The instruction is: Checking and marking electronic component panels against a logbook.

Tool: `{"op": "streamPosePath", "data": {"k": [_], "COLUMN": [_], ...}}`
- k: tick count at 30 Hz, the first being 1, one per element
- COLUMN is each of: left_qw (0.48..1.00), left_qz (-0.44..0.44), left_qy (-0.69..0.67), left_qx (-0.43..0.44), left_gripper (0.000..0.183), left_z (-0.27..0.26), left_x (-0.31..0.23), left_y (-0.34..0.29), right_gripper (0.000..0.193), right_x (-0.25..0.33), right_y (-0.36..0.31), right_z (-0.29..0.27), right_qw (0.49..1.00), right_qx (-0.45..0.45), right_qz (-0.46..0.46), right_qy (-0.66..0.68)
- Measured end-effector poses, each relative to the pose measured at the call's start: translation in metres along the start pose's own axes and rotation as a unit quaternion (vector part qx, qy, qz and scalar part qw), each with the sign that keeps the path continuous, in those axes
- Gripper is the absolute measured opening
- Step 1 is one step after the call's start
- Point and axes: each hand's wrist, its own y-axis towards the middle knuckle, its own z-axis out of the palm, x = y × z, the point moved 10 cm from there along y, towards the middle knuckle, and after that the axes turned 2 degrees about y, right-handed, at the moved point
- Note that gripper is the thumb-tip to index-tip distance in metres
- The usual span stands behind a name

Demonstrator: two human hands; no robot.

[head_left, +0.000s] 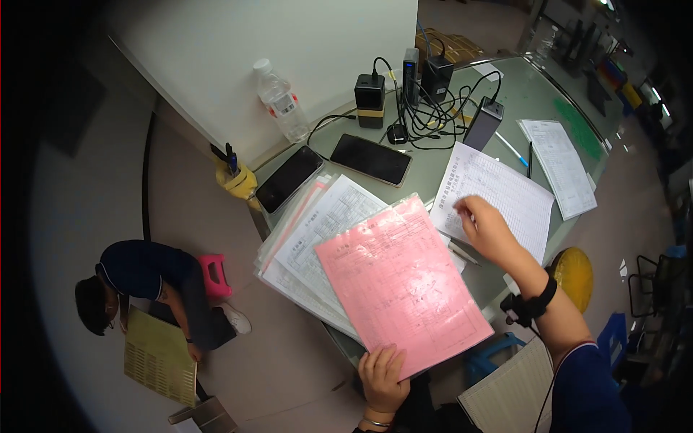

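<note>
A pink printed form in a clear plastic sleeve (404,289) lies tilted across a stack of papers. My left hand (382,379) grips its lower left corner, fingers on top. My right hand (485,227) is over a white printed form (505,195) right of the pink one. Its fingers are curled together, and whatever they hold, if anything, is hidden. Under the pink form and to its left is a stack of white and pink sheets (317,238). A pen (463,252) shows partly below my right hand.
Two phones (371,159) lie behind the stack, near a plastic bottle (283,101). Chargers and tangled black cables (433,115) fill the table's back. Papers (561,167) lie at the right. A yellow pen holder (237,179) hangs at the left edge. A person (155,270) bends over a panel at left.
</note>
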Motion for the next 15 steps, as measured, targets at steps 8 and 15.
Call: {"op": "streamPosePath", "data": {"k": [8,15], "left_qw": [0.997,0.996], "left_qz": [0.007,0.0], "left_qy": [0.051,0.066], "left_qx": [0.05,0.067], "left_gripper": [0.039,0.043], "left_z": [0.014,0.016], "left_x": [-0.008,-0.003], "left_y": [0.002,0.0], "right_gripper": [0.033,0.034], "right_x": [0.001,0.001], "right_y": [0.143,0.164], "right_z": [0.053,0.07], "right_qw": [0.978,0.961], "right_qx": [0.028,0.048], "right_qz": [-0.176,-0.143], "right_qy": [-0.108,-0.232]}}
